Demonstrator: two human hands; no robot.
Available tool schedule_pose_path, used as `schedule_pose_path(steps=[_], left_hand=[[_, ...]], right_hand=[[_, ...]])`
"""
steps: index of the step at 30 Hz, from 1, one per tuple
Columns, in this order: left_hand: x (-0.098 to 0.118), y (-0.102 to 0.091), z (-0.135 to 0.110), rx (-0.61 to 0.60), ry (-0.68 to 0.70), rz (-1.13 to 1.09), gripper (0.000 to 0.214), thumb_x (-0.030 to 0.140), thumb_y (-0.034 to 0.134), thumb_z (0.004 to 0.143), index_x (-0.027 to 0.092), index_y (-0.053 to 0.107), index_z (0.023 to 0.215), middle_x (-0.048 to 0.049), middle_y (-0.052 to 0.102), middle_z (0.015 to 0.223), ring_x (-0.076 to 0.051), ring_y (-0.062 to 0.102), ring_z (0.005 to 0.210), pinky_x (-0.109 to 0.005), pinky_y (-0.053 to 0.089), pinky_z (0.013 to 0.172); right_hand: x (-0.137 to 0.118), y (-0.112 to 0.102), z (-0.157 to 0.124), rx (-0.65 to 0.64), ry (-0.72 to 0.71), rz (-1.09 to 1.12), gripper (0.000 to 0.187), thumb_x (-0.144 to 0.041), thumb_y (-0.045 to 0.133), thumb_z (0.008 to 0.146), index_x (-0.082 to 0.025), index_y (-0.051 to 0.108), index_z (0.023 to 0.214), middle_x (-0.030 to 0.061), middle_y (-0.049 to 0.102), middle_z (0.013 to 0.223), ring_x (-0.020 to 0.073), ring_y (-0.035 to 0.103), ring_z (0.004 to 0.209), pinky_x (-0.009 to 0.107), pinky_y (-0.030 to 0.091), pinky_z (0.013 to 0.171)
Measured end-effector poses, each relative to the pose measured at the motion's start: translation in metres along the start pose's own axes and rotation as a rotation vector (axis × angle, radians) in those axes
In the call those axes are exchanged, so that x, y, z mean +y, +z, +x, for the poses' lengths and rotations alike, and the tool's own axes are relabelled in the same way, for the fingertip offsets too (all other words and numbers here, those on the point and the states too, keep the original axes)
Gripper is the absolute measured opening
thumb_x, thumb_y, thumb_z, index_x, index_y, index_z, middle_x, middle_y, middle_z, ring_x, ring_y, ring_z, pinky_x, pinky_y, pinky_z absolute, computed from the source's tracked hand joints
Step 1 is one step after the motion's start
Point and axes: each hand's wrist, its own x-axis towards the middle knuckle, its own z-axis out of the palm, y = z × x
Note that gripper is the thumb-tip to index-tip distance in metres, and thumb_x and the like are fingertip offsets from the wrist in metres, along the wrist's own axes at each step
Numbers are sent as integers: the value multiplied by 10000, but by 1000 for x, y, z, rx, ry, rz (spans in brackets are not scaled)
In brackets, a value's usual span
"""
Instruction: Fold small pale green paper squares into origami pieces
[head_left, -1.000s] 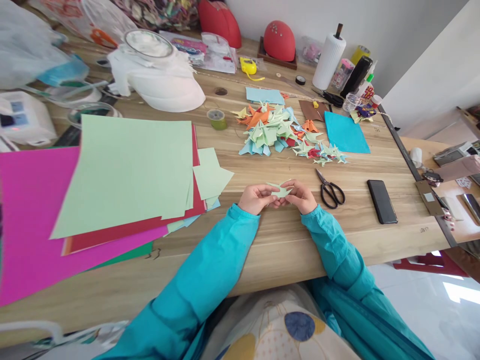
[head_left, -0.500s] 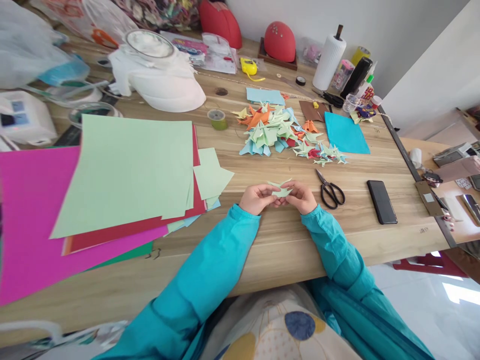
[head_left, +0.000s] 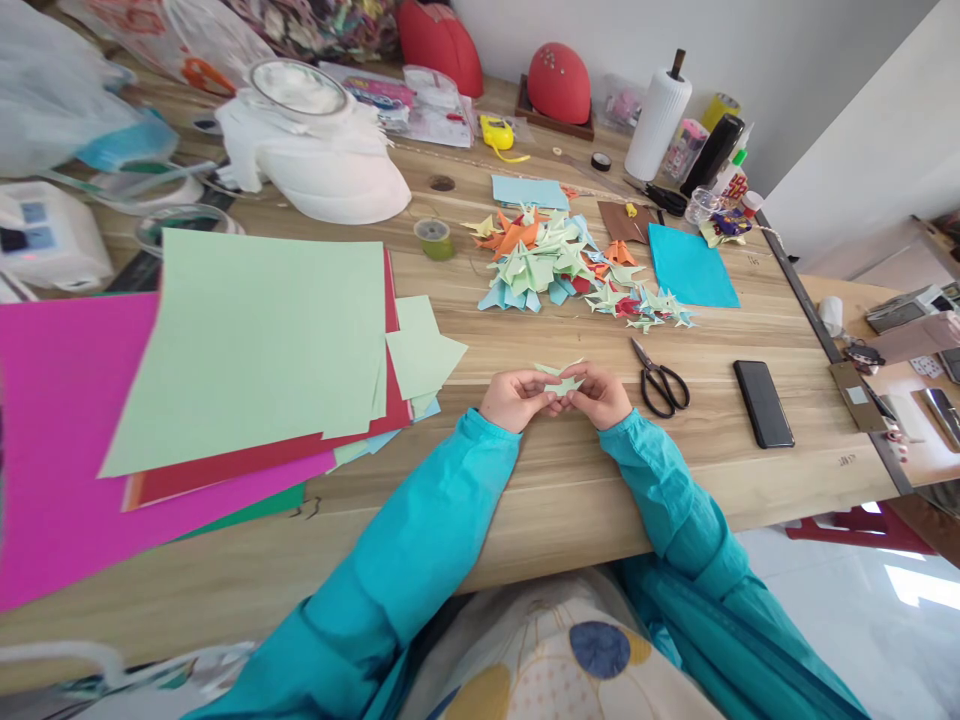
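Between my two hands is a small pale green folded paper piece [head_left: 562,384], its pointed tips showing above the fingers. My left hand [head_left: 514,399] pinches its left side with thumb and fingers. From the right, my right hand [head_left: 604,396] pinches the other side, and the fingertips of both hands nearly meet under it. Beyond the hands lies a heap of folded paper cranes [head_left: 544,255] in green, orange, blue and red. Black-handled scissors [head_left: 661,385] rest just right of my right hand. Small green paper squares [head_left: 425,362] lie left of my left hand.
Large green sheets [head_left: 262,340] cover red and magenta paper [head_left: 67,430] on the left. A phone [head_left: 763,404] lies at right. Behind the heap are a blue sheet [head_left: 691,265], a thread spool [head_left: 434,239], a yellow tape measure [head_left: 498,133] and a white cap [head_left: 330,165].
The right hand has shifted very slightly left, and a little more of the folded paper shows between the fingers. Both hands keep their pinch; the other things lie as before.
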Motion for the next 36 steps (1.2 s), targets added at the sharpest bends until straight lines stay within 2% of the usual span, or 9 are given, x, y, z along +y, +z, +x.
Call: schedule_pose_path(steps=[7,12,19,28,36], left_hand=[[0,-5,5,-28,-46,-4,411,295,776,466,84,658,798,-61,665,588,-191,633,541,-354,544,582],[3,-4,3,-26,-15,-14,372,273,751,513,92,661,824,-61,674,618,-188,638,575,-345,543,605],[6,-4,2,-41,-50,-59,362,256,748,514,93,664,826,-73,680,655,-191,640,603,-342,534,612],[2,-3,7,59,-79,-90,382,362,724,541,92,658,804,-51,652,612,-168,627,531,-313,534,567],[3,-1,3,56,20,30,410,349,733,555,108,644,874,-46,651,635,-158,627,552,-294,535,569]], right_hand=[[1,-2,2,-26,10,35,312,-329,650,652,-170,516,885,-13,578,605,126,596,561,271,506,562],[0,-4,2,-22,22,61,320,-311,657,645,-168,513,893,-6,603,601,121,587,546,270,497,563],[-2,-4,0,-11,27,72,357,-379,672,637,-165,518,878,-3,605,597,130,594,559,280,494,571],[6,-4,2,93,-41,-62,360,-427,673,632,-172,535,845,-8,561,626,124,565,578,291,484,617],[9,-5,3,121,-24,-52,332,-387,687,617,-170,543,822,7,588,653,142,591,616,299,486,626]])
